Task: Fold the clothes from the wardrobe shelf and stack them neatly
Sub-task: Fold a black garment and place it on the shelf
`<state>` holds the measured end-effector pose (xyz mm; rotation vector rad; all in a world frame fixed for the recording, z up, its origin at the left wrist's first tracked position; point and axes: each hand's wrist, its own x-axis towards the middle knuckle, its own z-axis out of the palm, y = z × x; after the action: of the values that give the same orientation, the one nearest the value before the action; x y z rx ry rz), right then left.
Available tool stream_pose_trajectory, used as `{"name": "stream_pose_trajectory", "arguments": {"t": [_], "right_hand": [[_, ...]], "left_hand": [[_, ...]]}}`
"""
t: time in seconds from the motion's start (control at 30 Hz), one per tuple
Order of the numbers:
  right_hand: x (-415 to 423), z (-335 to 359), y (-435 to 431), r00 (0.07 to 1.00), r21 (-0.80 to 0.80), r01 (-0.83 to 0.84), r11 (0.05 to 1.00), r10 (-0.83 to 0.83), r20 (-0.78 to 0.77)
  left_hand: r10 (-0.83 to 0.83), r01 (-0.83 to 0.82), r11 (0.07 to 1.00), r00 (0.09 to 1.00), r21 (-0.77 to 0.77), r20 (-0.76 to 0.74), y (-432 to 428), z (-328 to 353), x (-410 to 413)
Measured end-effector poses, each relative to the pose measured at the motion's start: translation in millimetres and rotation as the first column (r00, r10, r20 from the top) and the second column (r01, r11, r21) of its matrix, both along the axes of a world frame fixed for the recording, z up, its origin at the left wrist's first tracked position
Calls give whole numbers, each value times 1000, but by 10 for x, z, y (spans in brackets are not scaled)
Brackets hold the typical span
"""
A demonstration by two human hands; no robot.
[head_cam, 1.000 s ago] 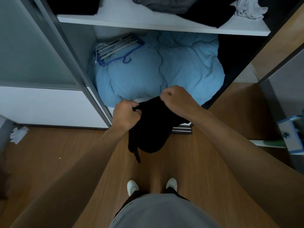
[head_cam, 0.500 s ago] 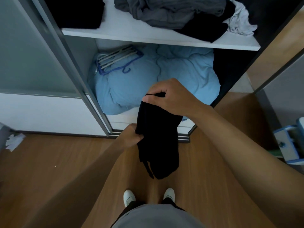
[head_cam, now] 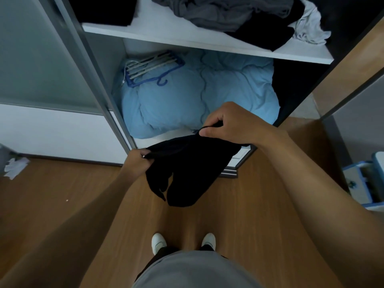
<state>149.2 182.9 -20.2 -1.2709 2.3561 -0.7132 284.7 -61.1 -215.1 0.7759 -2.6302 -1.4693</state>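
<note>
The wooden floor (head_cam: 62,204) runs up to the open wardrobe (head_cam: 93,80). A light-blue duvet (head_cam: 187,104) fills the wardrobe's lower compartment. Above it, a white shelf (head_cam: 158,32) carries unfolded clothes toward its right end:
- a grey garment (head_cam: 218,11),
- a dark garment (head_cam: 264,34) at the front edge,
- a white garment (head_cam: 309,28) at the right corner.

A dark stack (head_cam: 104,9) sits at the shelf's left end.

The task item, a black garment (head_cam: 191,169), hangs in the air in front of the wardrobe's lower front edge, above the floor and clear of the shelf. It is stretched by its upper edge between both hands.

- The right hand (head_cam: 232,123) is the higher one. Its grip is a pinch: thumb and curled fingers hold the garment's upper edge.
- The left hand (head_cam: 137,163) is lower. Its grip is closed around the opposite end of that edge.

A blue hanger (head_cam: 151,67) lies on the duvet's rear-left corner. Two white shoes (head_cam: 159,242) stand on the floor below the garment.
</note>
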Motion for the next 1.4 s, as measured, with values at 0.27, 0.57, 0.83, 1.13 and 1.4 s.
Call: {"name": "stream_pose_trajectory", "arguments": {"t": [0.27,0.57,0.83,1.13,1.4], "right_hand": [[-106,-177,10,996,46,6,999,-1,-94],[-123,-119,-93,984,-185,45,982,-76,-162],[-229,-166,72,999,184,15,983,-10,-31],[-207,-281,51,982,-34,133,991,-136,-128],[-145,-460,7,967,-93,248,964,-252,-38]], "left_hand": [[19,8,976,992,-215,127,-371,-36,88],[8,6,997,985,-74,175,-392,-173,183],[450,-442,886,893,138,-27,-485,-44,71],[210,-153,950,958,-272,195,-651,-255,153],[297,-243,940,928,-239,225,-782,-143,104]]}}
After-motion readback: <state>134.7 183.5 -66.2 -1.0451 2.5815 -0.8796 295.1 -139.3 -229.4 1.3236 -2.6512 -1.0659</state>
